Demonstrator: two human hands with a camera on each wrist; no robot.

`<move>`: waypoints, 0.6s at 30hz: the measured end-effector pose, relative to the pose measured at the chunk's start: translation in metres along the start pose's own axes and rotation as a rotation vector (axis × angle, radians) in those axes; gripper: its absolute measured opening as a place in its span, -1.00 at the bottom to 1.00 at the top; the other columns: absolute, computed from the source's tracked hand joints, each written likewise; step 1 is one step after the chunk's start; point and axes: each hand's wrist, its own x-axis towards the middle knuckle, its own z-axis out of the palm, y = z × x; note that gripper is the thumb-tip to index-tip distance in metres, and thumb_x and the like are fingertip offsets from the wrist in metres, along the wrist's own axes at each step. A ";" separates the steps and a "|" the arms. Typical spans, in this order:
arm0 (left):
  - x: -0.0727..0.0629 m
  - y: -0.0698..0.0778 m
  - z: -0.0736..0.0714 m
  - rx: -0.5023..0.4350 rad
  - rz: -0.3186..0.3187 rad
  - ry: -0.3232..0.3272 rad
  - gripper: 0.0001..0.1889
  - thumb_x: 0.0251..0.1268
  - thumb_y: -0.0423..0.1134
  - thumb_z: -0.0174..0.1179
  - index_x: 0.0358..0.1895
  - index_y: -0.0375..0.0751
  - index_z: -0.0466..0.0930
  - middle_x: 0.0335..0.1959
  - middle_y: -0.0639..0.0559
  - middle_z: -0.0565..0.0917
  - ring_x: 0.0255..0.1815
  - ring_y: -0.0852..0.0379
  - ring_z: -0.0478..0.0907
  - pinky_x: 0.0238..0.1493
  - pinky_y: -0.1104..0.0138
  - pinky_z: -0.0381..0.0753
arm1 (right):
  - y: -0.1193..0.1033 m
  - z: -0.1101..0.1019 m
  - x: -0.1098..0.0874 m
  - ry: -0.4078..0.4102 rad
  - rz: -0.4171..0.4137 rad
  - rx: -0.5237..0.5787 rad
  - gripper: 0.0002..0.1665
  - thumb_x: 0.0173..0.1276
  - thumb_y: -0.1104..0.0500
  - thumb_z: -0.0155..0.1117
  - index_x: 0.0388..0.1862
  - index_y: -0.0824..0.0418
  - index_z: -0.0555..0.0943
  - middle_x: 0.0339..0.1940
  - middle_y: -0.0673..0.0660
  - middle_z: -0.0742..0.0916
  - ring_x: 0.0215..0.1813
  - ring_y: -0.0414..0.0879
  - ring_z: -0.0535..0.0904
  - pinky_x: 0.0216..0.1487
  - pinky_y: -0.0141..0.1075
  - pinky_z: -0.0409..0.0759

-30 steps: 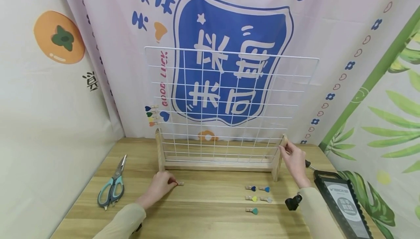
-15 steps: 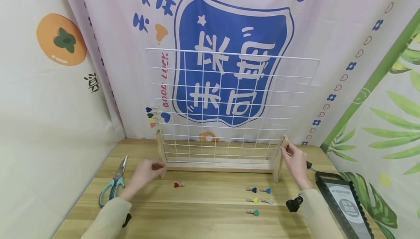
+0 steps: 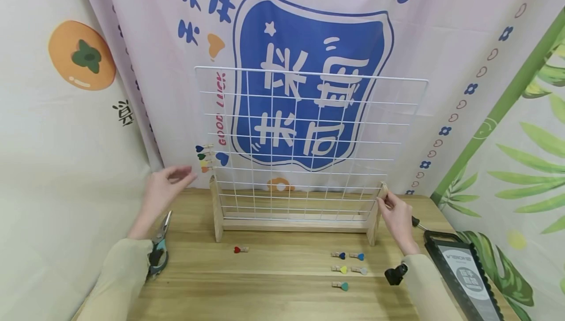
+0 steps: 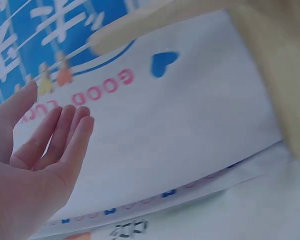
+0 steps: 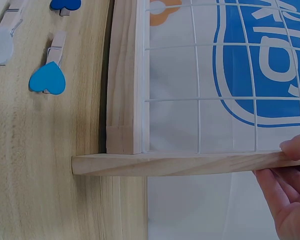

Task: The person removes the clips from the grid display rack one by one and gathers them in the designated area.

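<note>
A white wire grid panel (image 3: pixel 311 143) stands upright in a wooden stand (image 3: pixel 295 226). Clipped along its left edge are several small clothespins (image 3: pixel 204 157) with navy, green, yellow and orange hearts. My left hand (image 3: pixel 169 184) is raised just left of these clothespins, thumb and fingers apart; the left wrist view shows nothing in the palm (image 4: pixel 42 175). With thumb and fingers, my right hand (image 3: pixel 396 217) pinches the upper end of the stand's right upright (image 5: pixel 190 164). A red-heart clothespin (image 3: pixel 241 249) lies on the table in front of the stand's left foot.
Several heart clothespins (image 3: pixel 346 269) in navy, blue, yellow, grey and teal lie at the table's front right. Scissors (image 3: pixel 160 250) are partly hidden by the left sleeve. At right are a black-framed case (image 3: pixel 463 272) and a screwdriver (image 3: pixel 417 222). A printed curtain (image 3: pixel 309 32) hangs behind.
My left hand has let go of the red-heart clothespin, leaving it on the table, and has risen up and left to beside the clipped row. The right hand keeps its hold on the upright.
</note>
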 end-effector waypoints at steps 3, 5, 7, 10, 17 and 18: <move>0.012 0.011 -0.004 -0.039 0.011 0.050 -0.54 0.36 -0.06 0.26 0.10 -0.39 0.60 0.04 -0.36 0.70 0.02 -0.24 0.67 -0.19 0.88 0.41 | 0.001 0.000 0.000 0.004 -0.003 -0.001 -0.64 0.38 0.37 0.23 0.11 0.53 0.58 -0.06 0.53 0.71 -0.04 0.36 0.72 -0.06 0.03 0.68; 0.019 0.017 -0.005 -0.042 0.010 0.078 -0.55 0.37 -0.03 0.24 0.09 -0.36 0.62 0.03 -0.33 0.71 0.03 -0.20 0.67 -0.20 0.89 0.40 | 0.001 0.000 0.000 0.006 -0.002 -0.003 -0.64 0.38 0.37 0.23 0.12 0.53 0.58 -0.06 0.53 0.72 -0.05 0.36 0.72 -0.07 0.02 0.68; 0.025 0.022 -0.004 -0.032 0.014 0.105 -0.56 0.38 -0.01 0.23 0.08 -0.33 0.64 0.02 -0.29 0.73 0.03 -0.17 0.68 -0.18 0.86 0.45 | 0.002 0.001 0.000 0.007 0.001 -0.004 -0.63 0.38 0.37 0.23 0.12 0.53 0.57 -0.07 0.53 0.72 -0.05 0.35 0.73 -0.07 0.01 0.68; 0.031 0.027 -0.002 -0.015 0.036 0.138 -0.60 0.41 -0.04 0.21 0.06 -0.32 0.66 0.00 -0.29 0.74 0.02 -0.17 0.70 -0.13 0.75 0.56 | 0.003 0.001 0.000 0.006 0.005 -0.005 -0.62 0.39 0.37 0.23 0.13 0.53 0.57 -0.07 0.52 0.73 -0.05 0.34 0.73 -0.07 0.00 0.69; 0.038 0.033 0.004 -0.028 0.081 0.210 -0.71 0.39 -0.20 0.22 -0.04 -0.38 0.70 -0.09 -0.32 0.76 -0.06 -0.22 0.72 -0.20 0.83 0.49 | 0.002 0.001 0.001 0.009 -0.002 0.011 -0.62 0.37 0.38 0.24 0.13 0.54 0.56 -0.06 0.53 0.72 -0.04 0.36 0.72 -0.08 -0.01 0.68; 0.038 0.033 0.004 -0.025 0.081 0.215 -0.72 0.39 -0.20 0.22 -0.05 -0.38 0.70 -0.10 -0.31 0.76 -0.07 -0.22 0.73 -0.22 0.86 0.45 | 0.002 0.001 0.001 0.010 -0.004 0.012 -0.62 0.37 0.38 0.24 0.13 0.54 0.56 -0.05 0.53 0.72 -0.04 0.36 0.72 -0.07 -0.01 0.68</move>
